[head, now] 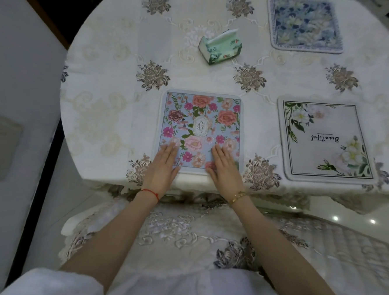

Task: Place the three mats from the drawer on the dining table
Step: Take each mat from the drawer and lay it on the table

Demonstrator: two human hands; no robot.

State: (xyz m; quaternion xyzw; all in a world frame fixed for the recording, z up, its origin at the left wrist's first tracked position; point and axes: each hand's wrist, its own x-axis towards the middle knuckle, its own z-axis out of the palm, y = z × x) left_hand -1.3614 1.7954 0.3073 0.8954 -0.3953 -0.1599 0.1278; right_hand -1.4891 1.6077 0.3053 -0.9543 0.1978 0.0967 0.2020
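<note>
The surface [113, 110] wears a cream embroidered cloth; its far edge and right side are cut off by the frame. Three mats lie on it, well apart: a blue mat [304, 24] at the far right with its top edge clipped, a white mat [323, 141] at the near right, and a pink mat [200, 127] at the near edge, its lower corners hidden under the hands. One tissue pack [220, 46] stands near the middle, a tissue poking from its slot. Left hand [164, 166] and right hand [224, 167] rest flat and spread on the pink mat, gripping nothing.
</note>
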